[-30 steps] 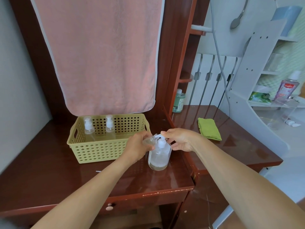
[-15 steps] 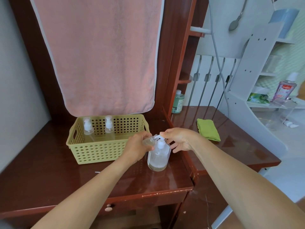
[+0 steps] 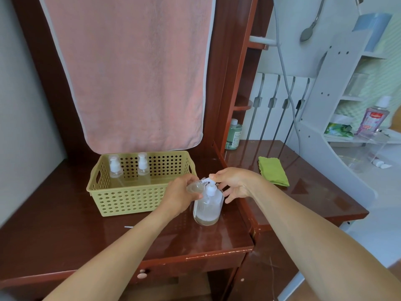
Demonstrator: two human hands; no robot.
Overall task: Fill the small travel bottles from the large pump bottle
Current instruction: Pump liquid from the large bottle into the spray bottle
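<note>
Glossy wooden tabletop (image 3: 65, 231); left hand (image 3: 181, 195) grips a tilted clear travel bottle (image 3: 195, 187) beside the right hand (image 3: 235, 184), fingertips pressing the upright pump bottle (image 3: 208, 208).

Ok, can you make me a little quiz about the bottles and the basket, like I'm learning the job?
1. True or false: the large pump bottle stands inside the yellow basket.
2. How many small pump bottles stand in the basket?
3. Which hand holds the small travel bottle at the pump's spout? A) left B) right C) neither

Key
1. False. It stands on the brown desk, right of the basket.
2. Two, along the back wall.
3. A. The left hand has a grip on it, while the right hand rests its fingers on the pump head.
</note>
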